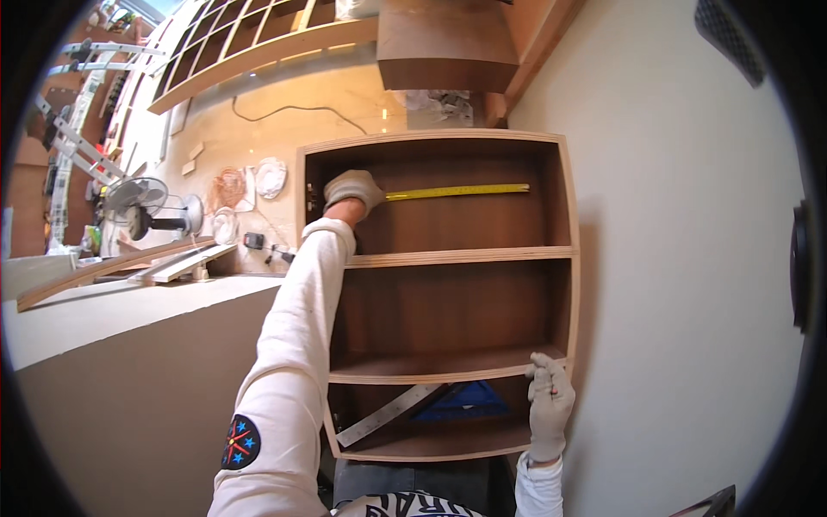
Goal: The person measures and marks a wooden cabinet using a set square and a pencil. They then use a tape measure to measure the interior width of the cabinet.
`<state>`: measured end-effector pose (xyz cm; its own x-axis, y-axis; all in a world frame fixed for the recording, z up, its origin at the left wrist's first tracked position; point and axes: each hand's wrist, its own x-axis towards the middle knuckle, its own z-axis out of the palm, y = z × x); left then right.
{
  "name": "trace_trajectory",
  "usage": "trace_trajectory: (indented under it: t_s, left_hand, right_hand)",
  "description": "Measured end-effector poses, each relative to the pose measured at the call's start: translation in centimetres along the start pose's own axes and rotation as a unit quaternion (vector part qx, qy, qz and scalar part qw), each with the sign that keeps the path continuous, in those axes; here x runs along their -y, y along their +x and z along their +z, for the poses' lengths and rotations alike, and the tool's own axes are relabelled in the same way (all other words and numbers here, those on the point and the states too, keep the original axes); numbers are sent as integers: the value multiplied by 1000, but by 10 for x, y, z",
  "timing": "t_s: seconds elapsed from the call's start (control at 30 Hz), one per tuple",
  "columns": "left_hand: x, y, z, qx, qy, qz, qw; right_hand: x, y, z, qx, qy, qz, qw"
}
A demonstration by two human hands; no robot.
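Observation:
A plywood-edged cabinet (461,255) with dark brown compartments lies in front of me. My left hand (353,189), in a pale work glove, reaches into its far compartment by the left side wall. It is closed round a tape measure, whose case the glove hides. The yellow tape blade (457,191) runs out to the right and ends short of the right wall. My right hand (550,405), also gloved, is at the cabinet's right edge by the near divider. Its fingers are bent together, with a small reddish spot between them that I cannot identify.
In the near compartment lie a metal ruler (388,415) and a blue triangular square (465,400). A fan (142,207), a cordless tool (255,242) and wood strips (185,261) are to the left. Beyond stand a brown box (448,52) and a lattice frame (233,43). A pale wall (672,284) rises at right.

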<state>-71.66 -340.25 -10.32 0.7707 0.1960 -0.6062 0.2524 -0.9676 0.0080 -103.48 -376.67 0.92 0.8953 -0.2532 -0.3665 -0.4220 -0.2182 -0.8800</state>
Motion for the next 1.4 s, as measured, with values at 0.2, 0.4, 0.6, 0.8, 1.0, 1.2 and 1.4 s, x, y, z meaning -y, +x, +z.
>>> trace_trajectory:
  t_s: [0.2, 0.4, 0.6, 0.8, 1.0, 1.2, 1.4]
  left_hand:
    - [11, 5, 7, -14, -2, 5, 1000]
    - [1, 5, 2, -15, 7, -3, 1000]
    - [3, 7, 3, 0, 7, 11, 1000]
    - [9, 10, 9, 3, 19, 6, 1000]
    - [14, 14, 10, 3, 29, 31, 999]
    - [5, 5, -1, 14, -7, -18, 1000]
    - [15, 8, 4, 8, -17, -8, 1000]
  right_hand:
    - [3, 49, -5, 39, -387, -121, 913]
    - [-50, 33, 9, -65, -362, -129, 921]
    - [-65, 31, 20, -134, -316, -174, 923]
    - [-58, 30, 17, -114, -292, -141, 939]
    - [-62, 37, 20, -126, -327, -215, 912]
    - [-76, 32, 27, -139, -294, -175, 929]
    - [-74, 33, 28, -149, -352, -198, 903]
